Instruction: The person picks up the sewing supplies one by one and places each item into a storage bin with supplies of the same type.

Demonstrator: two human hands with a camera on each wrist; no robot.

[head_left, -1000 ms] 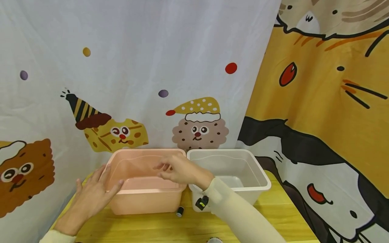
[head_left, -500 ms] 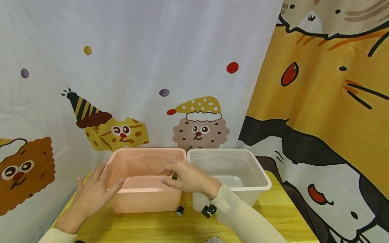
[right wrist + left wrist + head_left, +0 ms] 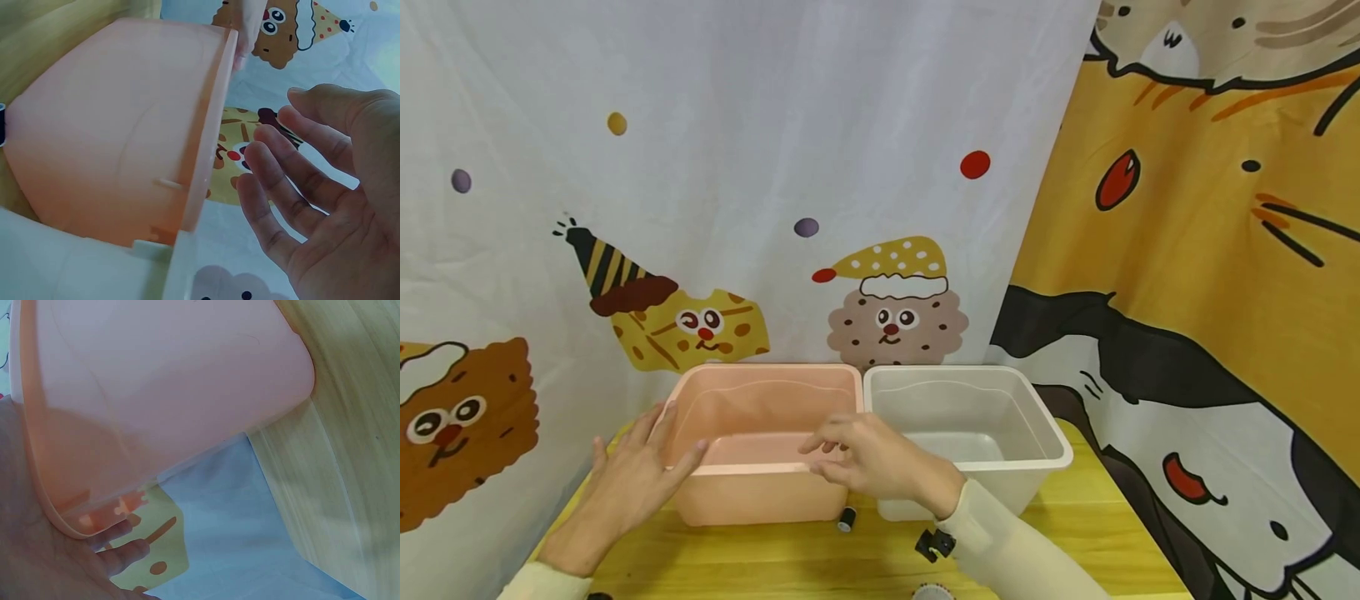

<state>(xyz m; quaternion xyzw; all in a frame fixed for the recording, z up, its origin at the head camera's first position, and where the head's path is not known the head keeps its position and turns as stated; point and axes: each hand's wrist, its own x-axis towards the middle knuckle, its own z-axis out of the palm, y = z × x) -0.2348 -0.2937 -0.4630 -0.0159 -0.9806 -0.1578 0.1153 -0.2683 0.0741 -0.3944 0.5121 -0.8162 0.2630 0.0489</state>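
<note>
My left hand (image 3: 634,479) rests on the left rim of a pink plastic bin (image 3: 760,496), fingers spread and straight. In the left wrist view, fingers of that hand (image 3: 122,555) reach past the bin's rim. Over the bin's front right corner hovers my right hand (image 3: 868,454), its fingers loosely bent. The right wrist view shows that hand (image 3: 312,187) with nothing in its palm or between its fingers. A small black spool with a pale end (image 3: 847,520) lies on the table before the bin's front right corner.
Against the pink bin's right side stands a white plastic bin (image 3: 1045,463). Both are on a yellow wooden table (image 3: 760,567). A round, pale thing with a beaded edge (image 3: 933,592) is cut off at the bottom. A printed curtain (image 3: 715,167) hangs behind.
My right hand has drawn back right and toward me, from over the pink bin's inside to its front rim. A small dark spot between its fingers half a second ago no longer shows.
</note>
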